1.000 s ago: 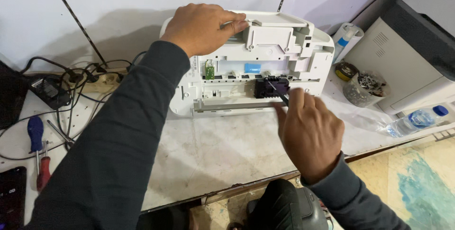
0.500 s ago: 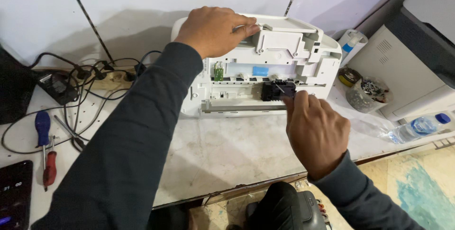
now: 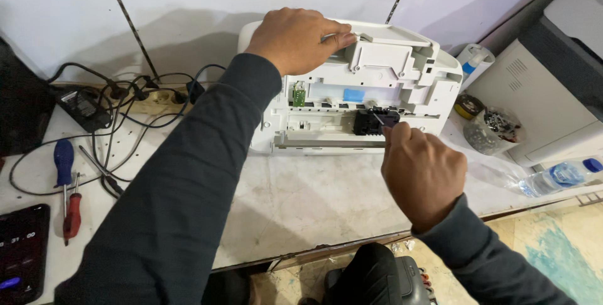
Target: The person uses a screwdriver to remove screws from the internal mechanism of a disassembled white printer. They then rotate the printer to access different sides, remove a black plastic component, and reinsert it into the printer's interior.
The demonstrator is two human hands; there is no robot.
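A white printer [image 3: 402, 72] with its casing opened stands on the pale worktop against the wall. My left hand [image 3: 296, 38] grips its raised top edge. My right hand [image 3: 422, 170] is closed around a thin dark tool [image 3: 379, 118], whose tip rests on the black carriage [image 3: 375, 123] inside the printer. A small green circuit board [image 3: 299, 94] shows to the left of the carriage.
A power strip [image 3: 160, 99] with tangled black cables lies at the left. A blue screwdriver [image 3: 63, 165], a red screwdriver [image 3: 72, 214] and a dark phone [image 3: 22, 251] lie beside it. A grey machine [image 3: 553, 72], a plastic cup of parts [image 3: 493, 130] and a water bottle [image 3: 559, 177] are at the right.
My view has shifted slightly, so the printer sits a little further right. My right hand stays at the black carriage and my left hand keeps its hold on the top edge.
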